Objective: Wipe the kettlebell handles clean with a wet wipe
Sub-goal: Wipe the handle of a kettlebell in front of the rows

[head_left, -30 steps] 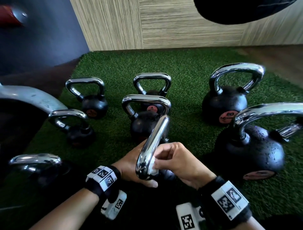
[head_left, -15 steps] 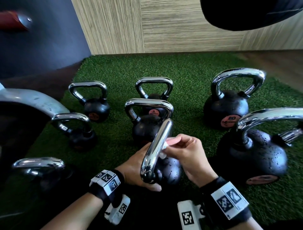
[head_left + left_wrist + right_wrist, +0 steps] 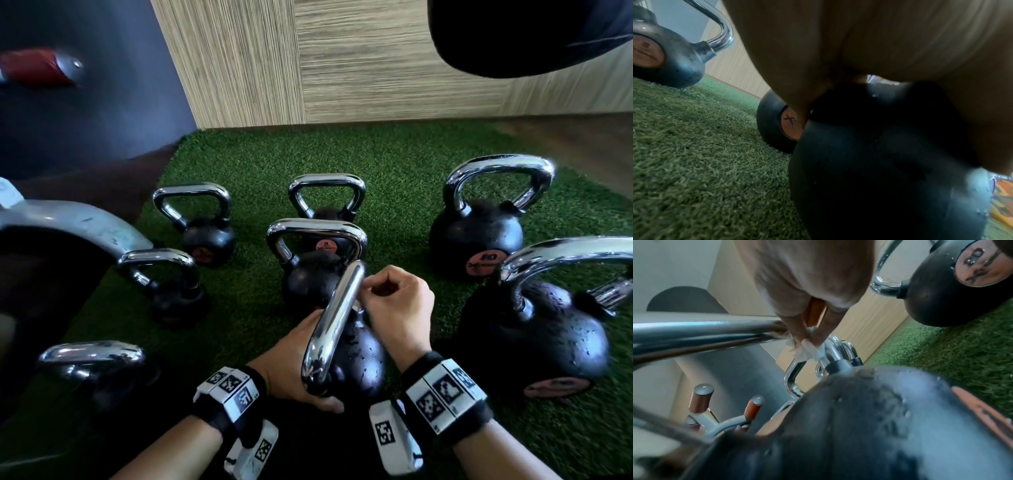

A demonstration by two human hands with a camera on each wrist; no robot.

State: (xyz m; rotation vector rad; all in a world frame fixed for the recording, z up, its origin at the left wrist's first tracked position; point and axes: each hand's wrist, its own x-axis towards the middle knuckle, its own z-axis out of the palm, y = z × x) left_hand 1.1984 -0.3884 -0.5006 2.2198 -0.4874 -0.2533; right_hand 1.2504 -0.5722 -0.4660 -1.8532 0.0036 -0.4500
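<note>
From my remote seat I see, on the left, a grey curved metal machine frame (image 3: 78,219) at the edge of the green artificial turf mat (image 3: 253,164), with small black kettlebells with chrome handles (image 3: 202,222) standing on the grass near it. In the middle, my left hand (image 3: 291,366) rests against the near side of the black round kettlebell body (image 3: 359,359); I cannot tell how its fingers lie. Its shiny chrome loop handle (image 3: 334,322) rises between both hands. My right hand (image 3: 397,308), fingers curled, pinches a crumpled white wet wipe (image 3: 805,348) against the handle's far end. At right stand two larger black kettlebells (image 3: 476,233).
</note>
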